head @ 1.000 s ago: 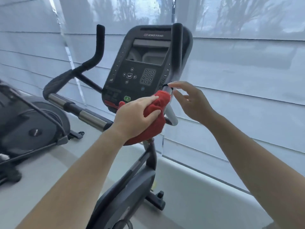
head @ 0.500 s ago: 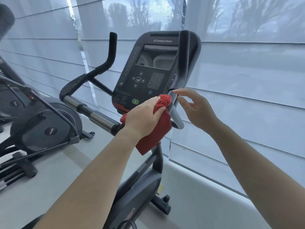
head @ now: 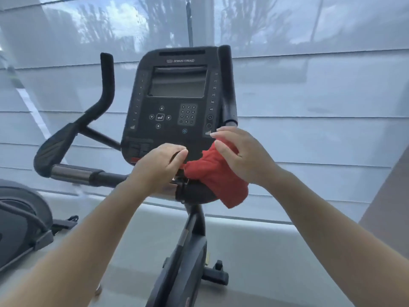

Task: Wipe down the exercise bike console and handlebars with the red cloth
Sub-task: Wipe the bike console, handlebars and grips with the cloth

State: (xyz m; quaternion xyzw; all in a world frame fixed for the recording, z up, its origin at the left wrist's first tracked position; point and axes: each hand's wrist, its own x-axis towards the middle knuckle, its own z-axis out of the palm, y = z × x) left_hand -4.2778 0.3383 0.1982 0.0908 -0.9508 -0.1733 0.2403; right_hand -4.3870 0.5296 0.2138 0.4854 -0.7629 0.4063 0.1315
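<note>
The black exercise bike console [head: 177, 96] faces me, with a dark screen and keypad. Black handlebars rise on each side, the left handlebar [head: 106, 85] and the right handlebar [head: 228, 85]. The red cloth [head: 212, 173] is bunched just below the console's lower right corner, over the bar junction. My right hand [head: 243, 156] lies on top of the cloth and grips it, index finger touching the console edge. My left hand [head: 159, 167] has curled fingers pinching the cloth's left end. The lower right handlebar is hidden under the cloth and hands.
A chrome grip section [head: 73, 173] runs along the left side bar. Another exercise machine [head: 20, 218] stands at the lower left. Sheer window blinds [head: 309, 107] fill the background close behind the bike. The bike's frame [head: 186, 262] drops to the pale floor.
My view has swung to face the console squarely. The cloth has shifted from my left hand to under my right hand, which has come onto it from the right handlebar.
</note>
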